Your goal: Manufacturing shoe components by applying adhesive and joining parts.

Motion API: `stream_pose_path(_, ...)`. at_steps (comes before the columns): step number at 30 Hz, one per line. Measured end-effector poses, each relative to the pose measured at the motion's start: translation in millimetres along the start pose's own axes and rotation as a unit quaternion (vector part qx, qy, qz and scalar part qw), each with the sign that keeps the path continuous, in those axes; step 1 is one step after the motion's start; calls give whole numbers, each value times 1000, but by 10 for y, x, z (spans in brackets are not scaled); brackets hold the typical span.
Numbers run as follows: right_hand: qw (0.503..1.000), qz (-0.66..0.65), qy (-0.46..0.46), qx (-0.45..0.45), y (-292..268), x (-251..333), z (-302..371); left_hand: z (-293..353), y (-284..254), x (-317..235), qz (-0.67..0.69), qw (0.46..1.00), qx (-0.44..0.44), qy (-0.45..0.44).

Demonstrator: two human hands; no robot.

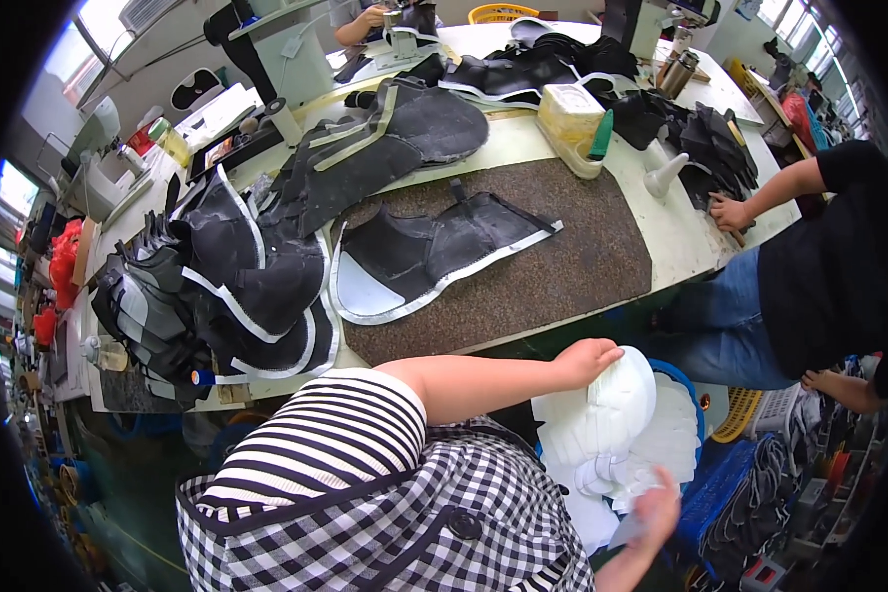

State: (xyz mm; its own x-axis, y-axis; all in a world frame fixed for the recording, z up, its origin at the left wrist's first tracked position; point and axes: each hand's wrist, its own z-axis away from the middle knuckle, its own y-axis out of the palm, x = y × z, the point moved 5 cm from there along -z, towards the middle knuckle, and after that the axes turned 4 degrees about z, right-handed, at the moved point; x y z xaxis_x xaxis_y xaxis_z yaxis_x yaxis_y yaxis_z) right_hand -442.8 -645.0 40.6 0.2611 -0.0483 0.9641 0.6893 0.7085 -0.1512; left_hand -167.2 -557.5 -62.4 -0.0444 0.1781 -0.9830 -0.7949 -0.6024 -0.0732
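My left hand (588, 363) is stretched out to the right past the table's front edge. Its fingers are closed on the edge of a white curved sheet piece (629, 395). That piece lies among several white pieces (673, 419) heaped in a blue-rimmed basket (701, 409). Lower down, beside the same heap, is my right hand (657, 511). Motion smears its fingers, and something pale shows near them that I cannot make out. On a brown speckled mat (523, 286) lies a flat black shoe upper (444, 247) with a white edge strip and a pale patch at its left end.
Piled black shoe uppers (257, 286) cover the table's left side. Behind the mat stand a yellowish tub (567, 123), a green-tipped bottle (602, 136) and a white funnel-shaped thing (666, 175). A co-worker in black (819, 266) stands close on the right; another person's hand (373, 16) is across the table.
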Motion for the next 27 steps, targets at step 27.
stream_pose_path(27, 915, -103, 238, -309, -2327, -2866, 473, 1077, 921, 760, -167, 941, 205, -210)
